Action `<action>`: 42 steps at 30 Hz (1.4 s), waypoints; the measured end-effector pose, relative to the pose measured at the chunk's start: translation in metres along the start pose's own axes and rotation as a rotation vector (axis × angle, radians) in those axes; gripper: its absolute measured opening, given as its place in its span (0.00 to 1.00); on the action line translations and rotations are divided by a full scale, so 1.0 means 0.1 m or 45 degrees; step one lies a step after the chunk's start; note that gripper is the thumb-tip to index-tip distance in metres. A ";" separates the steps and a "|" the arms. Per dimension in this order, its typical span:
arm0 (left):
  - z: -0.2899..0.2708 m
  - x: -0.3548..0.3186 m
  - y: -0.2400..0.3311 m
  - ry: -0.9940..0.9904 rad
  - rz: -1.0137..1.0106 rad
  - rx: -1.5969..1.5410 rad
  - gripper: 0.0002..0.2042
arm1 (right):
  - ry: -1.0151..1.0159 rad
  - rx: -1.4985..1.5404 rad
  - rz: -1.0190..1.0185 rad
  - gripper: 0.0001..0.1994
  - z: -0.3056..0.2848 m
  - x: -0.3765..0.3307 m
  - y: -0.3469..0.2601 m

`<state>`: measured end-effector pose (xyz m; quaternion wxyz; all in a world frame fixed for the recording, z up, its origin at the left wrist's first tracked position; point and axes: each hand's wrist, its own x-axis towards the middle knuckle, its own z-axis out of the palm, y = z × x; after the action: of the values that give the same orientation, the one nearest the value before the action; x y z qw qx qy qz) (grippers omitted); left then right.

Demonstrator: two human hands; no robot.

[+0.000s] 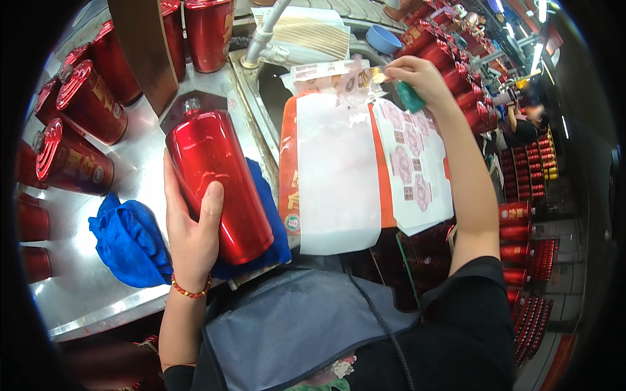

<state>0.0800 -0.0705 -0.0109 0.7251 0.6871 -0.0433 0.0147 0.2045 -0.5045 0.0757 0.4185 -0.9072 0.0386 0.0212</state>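
My left hand is wrapped round the side of a glossy red bottle with a pale, bare neck. The bottle lies tilted over a blue cloth, its neck pointing away from me. At the upper right, my right hand pinches the edge of a clear film decal with printed patterns. Tucked under that hand's fingers is a green piece whose kind I cannot make out. Below the decal lie a blank white sheet and a sheet of pinkish printed decals, both on an orange-red board.
Decorated red bottles crowd the metal counter at left, near a crumpled blue cloth. A brown upright panel stands behind the held bottle. A tap rises beside a basin; a blue bowl sits farther back.
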 end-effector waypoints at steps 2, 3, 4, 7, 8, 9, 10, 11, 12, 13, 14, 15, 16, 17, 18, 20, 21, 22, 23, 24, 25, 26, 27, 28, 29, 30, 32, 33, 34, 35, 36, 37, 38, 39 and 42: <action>0.03 0.01 -0.01 -0.013 0.010 -0.002 0.38 | -0.046 -0.010 0.041 0.11 -0.06 0.47 0.68; 0.02 0.01 -0.02 0.003 0.021 0.027 0.39 | -0.006 -0.136 0.035 0.09 0.01 0.64 0.93; 0.01 0.01 -0.04 0.011 0.022 0.020 0.39 | 0.026 -0.180 0.113 0.09 0.05 0.77 1.17; 0.02 -0.01 -0.04 0.008 0.022 -0.014 0.39 | -0.031 -0.361 0.161 0.09 0.16 0.98 1.59; 0.04 0.00 -0.04 0.009 0.015 -0.041 0.39 | -0.026 -0.485 0.175 0.09 0.12 1.05 1.71; 0.03 -0.01 -0.06 0.021 0.000 -0.061 0.39 | -0.037 -0.604 0.187 0.09 0.15 1.11 1.80; 0.02 -0.03 -0.07 0.033 -0.013 -0.078 0.39 | 0.003 -0.648 0.137 0.09 0.17 1.10 1.71; 0.01 -0.04 -0.09 0.035 0.006 -0.062 0.39 | 0.045 -0.692 0.091 0.09 0.12 1.09 1.61; -0.02 -0.04 -0.12 0.038 0.025 -0.042 0.39 | 0.086 -0.732 0.042 0.09 0.10 1.07 1.43; -0.04 -0.03 -0.13 0.041 0.047 -0.026 0.39 | 0.152 -0.777 -0.028 0.10 0.06 1.03 1.27; -0.05 -0.02 -0.12 0.024 0.015 -0.076 0.39 | 0.215 -0.819 -0.102 0.10 0.01 0.97 1.07; -0.05 -0.01 -0.09 0.016 -0.021 -0.121 0.39 | 0.228 -0.827 -0.233 0.10 -0.02 0.85 0.81; -0.06 -0.02 -0.05 0.014 -0.062 -0.157 0.38 | 0.234 -0.822 -0.365 0.11 -0.02 0.69 0.52; -0.05 -0.02 0.02 -0.020 -0.076 -0.098 0.39 | 0.214 -0.801 -0.357 0.10 0.03 0.51 0.17; -0.04 -0.03 0.06 -0.032 -0.084 -0.038 0.41 | 0.189 -0.772 -0.353 0.09 0.08 0.33 -0.12; 0.02 -0.01 0.09 -0.010 -0.052 0.075 0.42 | 0.162 -0.592 -0.518 0.08 0.10 0.04 -0.44; 0.02 0.00 0.11 -0.024 -0.048 0.069 0.43 | 0.131 -0.566 -0.544 0.07 0.16 -0.09 -0.62; 0.02 0.01 0.12 -0.046 -0.040 0.049 0.43 | 0.107 -0.555 -0.566 0.07 0.23 -0.23 -0.82; 0.01 0.02 0.15 -0.080 -0.063 0.023 0.42 | 0.075 -0.547 -0.594 0.07 0.28 -0.36 -0.99; 0.01 0.03 0.16 -0.088 -0.045 -0.006 0.41 | 0.043 -0.538 -0.623 0.06 0.34 -0.47 -1.15; 0.01 0.04 0.17 -0.094 -0.032 -0.032 0.41 | 0.007 -0.524 -0.650 0.06 0.39 -0.56 -1.28; 0.01 0.05 0.18 -0.099 -0.018 -0.055 0.40 | -0.046 -0.516 -0.727 0.06 0.45 -0.63 -1.39; 0.00 0.05 0.19 -0.124 -0.042 -0.067 0.39 | -0.091 -0.522 -0.797 0.06 0.49 -0.72 -1.51; 0.02 0.06 0.17 -0.125 -0.023 -0.067 0.39 | -0.136 -0.529 -0.860 0.06 0.49 -0.80 -1.61; 0.03 0.08 0.14 -0.126 -0.003 -0.068 0.40 | -0.221 -0.564 -0.926 0.06 0.47 -0.87 -1.73; 0.03 0.07 0.13 -0.118 0.016 -0.058 0.40 | -0.311 -0.589 -1.002 0.07 0.44 -0.92 -1.84; 0.00 0.04 0.13 -0.120 -0.041 -0.132 0.40 | -0.466 -0.599 -1.189 0.07 0.40 -0.94 -1.97; -0.02 0.01 0.13 -0.111 -0.067 -0.169 0.40 | -0.551 -0.596 -1.288 0.08 0.39 -0.95 -2.04; 0.00 -0.01 0.19 -0.046 -0.017 -0.124 0.40 | -0.676 -0.613 -1.276 0.07 0.37 -0.95 -2.17; 0.05 -0.05 0.30 0.019 0.032 -0.078 0.40 | -0.801 -0.629 -1.258 0.06 0.35 -0.96 -2.31; 0.03 -0.07 0.33 0.022 0.125 -0.021 0.42 | -0.933 -0.647 -1.297 0.06 0.35 -0.92 -2.42; 0.02 -0.08 0.35 0.026 0.217 0.040 0.44 | -1.018 -0.642 -1.318 0.05 0.43 -0.85 -2.43; -0.06 -0.08 0.32 -0.030 0.346 0.120 0.48 | -1.062 -0.601 -1.318 0.05 0.51 -0.76 -2.46; -0.16 -0.08 0.28 -0.088 0.479 0.191 0.53 | -1.068 -0.551 -1.315 0.05 0.64 -0.68 -2.42; -0.19 -0.20 0.22 -0.143 0.457 0.189 0.59 | -0.880 -0.234 -1.141 0.04 1.25 -0.58 -2.18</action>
<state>0.0590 -0.0492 0.0085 0.6548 0.7195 -0.2043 0.1084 0.1654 -0.2654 0.1635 0.2943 -0.8079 -0.4909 0.1404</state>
